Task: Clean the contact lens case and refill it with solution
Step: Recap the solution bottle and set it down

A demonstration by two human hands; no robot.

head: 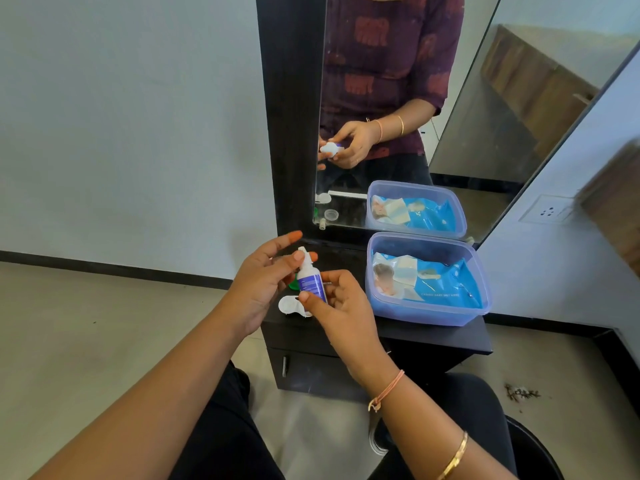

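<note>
A small white solution bottle (309, 278) with a purple label is upright above the dark shelf (415, 336). My right hand (341, 306) grips its body between thumb and fingers. My left hand (265, 278) is at the bottle's top, thumb and a finger on the white nozzle, the other fingers spread. Under the hands on the shelf lies the contact lens case: a white well (289, 305) shows at the left and a green part (294, 284) shows behind the bottle. I cannot tell whether the bottle's cap is on.
A clear blue plastic tub (481, 289) with a blue wet-wipes pack (440, 280) stands on the shelf's right half. A mirror (485, 116) rises behind the shelf. The mirror reflects small caps on the shelf. A wall socket (549, 211) is at the right. A black chair edge (533, 445) is at the lower right.
</note>
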